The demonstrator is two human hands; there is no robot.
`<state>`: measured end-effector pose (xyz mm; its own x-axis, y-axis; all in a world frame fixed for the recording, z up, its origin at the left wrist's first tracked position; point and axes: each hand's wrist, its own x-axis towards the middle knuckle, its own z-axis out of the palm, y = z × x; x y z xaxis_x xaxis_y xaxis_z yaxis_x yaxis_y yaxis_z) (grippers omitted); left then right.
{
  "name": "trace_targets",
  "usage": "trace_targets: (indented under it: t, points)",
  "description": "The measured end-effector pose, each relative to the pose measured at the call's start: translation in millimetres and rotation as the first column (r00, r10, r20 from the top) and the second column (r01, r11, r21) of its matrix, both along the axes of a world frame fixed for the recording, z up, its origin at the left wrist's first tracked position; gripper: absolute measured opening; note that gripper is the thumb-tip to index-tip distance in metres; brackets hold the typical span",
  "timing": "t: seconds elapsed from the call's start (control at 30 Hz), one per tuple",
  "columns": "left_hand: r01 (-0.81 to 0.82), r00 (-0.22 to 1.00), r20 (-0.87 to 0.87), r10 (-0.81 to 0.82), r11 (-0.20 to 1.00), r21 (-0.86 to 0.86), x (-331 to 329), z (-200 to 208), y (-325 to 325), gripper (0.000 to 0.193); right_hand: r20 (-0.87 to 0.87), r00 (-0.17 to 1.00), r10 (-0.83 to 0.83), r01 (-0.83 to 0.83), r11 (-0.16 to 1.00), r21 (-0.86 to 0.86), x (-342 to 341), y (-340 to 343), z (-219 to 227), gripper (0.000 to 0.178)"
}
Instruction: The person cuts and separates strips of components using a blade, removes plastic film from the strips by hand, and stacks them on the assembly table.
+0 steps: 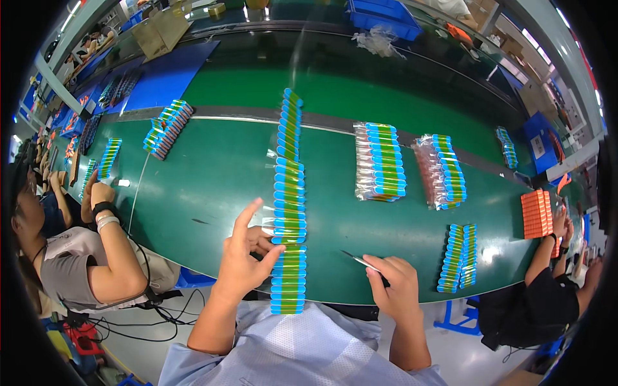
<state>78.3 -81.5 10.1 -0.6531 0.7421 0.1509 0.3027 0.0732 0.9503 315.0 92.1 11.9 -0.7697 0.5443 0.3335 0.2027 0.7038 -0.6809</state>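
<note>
A long row of blue-and-green flat packets [290,215] runs from the far side of the table to its near edge, in front of my body. Along its left side is my left hand [244,257], index finger raised and fingers apart, the thumb tip touching the packets near the row's lower part. Clear film edges stick out by those fingers. To the right of the row, my right hand [396,283] grips a slim pointed tool [358,258] with a dark tip and silvery body; its exact kind cannot be made out. The tip points left, apart from the packets.
Stacks of similar packets in clear film [386,161] lie right of the row, with another pair of strips [458,257] nearer. More packets [168,128] lie at left. A blue bin [384,18] stands beyond. People work on both sides; orange stacks [536,214] lie far right.
</note>
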Motion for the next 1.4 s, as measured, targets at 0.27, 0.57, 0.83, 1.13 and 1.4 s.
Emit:
trace_targets:
  t: [0.27, 0.57, 0.83, 1.13, 1.4]
  points:
    - [0.053, 0.99, -0.123, -0.068, 0.991, -0.121, -1, 2, -7, 0.068, 0.116, 0.993, 0.03, -0.054, 0.976, 0.211, -21, 4, 9, 0.017]
    - [0.098, 0.995, 0.006, -0.098, 0.995, 0.034, 4, -5, -9, 0.049, 0.173, 0.979, 0.112, -0.154, 0.954, 0.256, -51, -4, 18, 0.013]
    - [0.166, 0.975, 0.147, -0.168, 0.986, 0.022, 6, -2, -10, 0.052, 0.131, 0.956, 0.262, -0.291, 0.907, 0.304, -70, -15, 22, 0.009]
    - [0.188, 0.964, 0.183, -0.195, 0.981, 0.054, 4, -3, -13, 0.054, 0.078, 0.931, 0.356, -0.363, 0.889, 0.279, -78, -16, 21, 0.007]
    - [0.194, 0.925, 0.323, -0.2, 0.98, 0.052, 5, 1, -14, 0.056, 0.018, 0.923, 0.384, -0.378, 0.897, 0.228, -84, -19, 24, 0.01]
